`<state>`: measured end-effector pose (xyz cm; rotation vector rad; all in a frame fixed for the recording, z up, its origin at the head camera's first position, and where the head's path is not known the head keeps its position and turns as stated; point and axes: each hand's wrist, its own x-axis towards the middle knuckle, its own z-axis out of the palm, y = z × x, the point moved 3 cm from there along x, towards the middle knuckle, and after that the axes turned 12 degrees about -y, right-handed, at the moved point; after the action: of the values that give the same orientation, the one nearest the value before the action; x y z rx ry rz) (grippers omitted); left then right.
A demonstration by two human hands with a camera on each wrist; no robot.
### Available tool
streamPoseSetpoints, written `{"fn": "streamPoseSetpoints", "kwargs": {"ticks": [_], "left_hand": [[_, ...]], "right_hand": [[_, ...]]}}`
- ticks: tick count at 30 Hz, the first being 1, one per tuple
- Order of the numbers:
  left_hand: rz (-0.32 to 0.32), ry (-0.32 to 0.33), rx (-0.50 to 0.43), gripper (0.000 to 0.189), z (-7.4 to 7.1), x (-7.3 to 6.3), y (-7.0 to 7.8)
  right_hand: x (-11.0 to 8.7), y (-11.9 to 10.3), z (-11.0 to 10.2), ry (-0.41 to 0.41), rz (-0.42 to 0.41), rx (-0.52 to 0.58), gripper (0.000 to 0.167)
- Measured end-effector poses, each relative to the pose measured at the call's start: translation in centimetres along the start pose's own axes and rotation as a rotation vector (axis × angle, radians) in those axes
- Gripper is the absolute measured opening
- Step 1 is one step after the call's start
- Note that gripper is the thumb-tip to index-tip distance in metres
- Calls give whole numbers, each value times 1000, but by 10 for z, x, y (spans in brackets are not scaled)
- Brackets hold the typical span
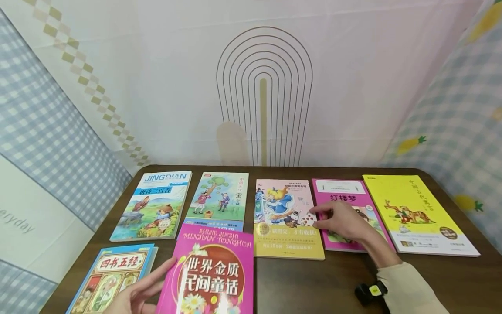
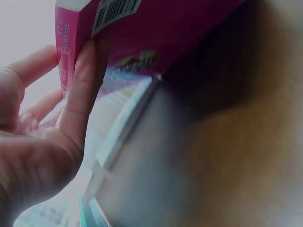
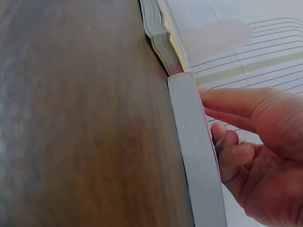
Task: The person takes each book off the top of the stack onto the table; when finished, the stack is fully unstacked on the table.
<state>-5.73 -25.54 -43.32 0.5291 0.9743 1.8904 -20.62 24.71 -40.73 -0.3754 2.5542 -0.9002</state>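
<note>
My left hand (image 1: 135, 292) grips a magenta storybook (image 1: 211, 270) by its spine side and holds it raised at the front of the table. In the left wrist view a digit of the left hand (image 2: 52, 137) lies on the book's back cover, near the barcode. The right hand (image 1: 343, 220) is over a magenta book (image 1: 376, 209) with a white title panel. Its fingertips touch near the right edge of a pink and yellow book (image 1: 290, 240). In the right wrist view the right hand (image 3: 265, 156) is beside a book's upper face, with some fingers bent.
A landscape-cover book (image 1: 157, 205) and a green-tree book (image 1: 217, 196) lie at the back left. A blue-edged book (image 1: 113, 274) lies at front left, and a yellow book (image 1: 419, 209) at the far right. Cloth (image 1: 176, 87) hangs behind the brown table (image 1: 306, 283).
</note>
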Motion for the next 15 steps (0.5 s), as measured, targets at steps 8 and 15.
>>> {"fn": "streamPoseSetpoints", "kwargs": {"ticks": [8, 15], "left_hand": [[-113, -112, 86, 57, -36, -25, -17], [-207, -67, 222, 60, -37, -23, -18]], "right_hand": [[-1, 3, 0, 3, 6, -9, 47], [-1, 4, -2, 2, 31, -8, 46]]}}
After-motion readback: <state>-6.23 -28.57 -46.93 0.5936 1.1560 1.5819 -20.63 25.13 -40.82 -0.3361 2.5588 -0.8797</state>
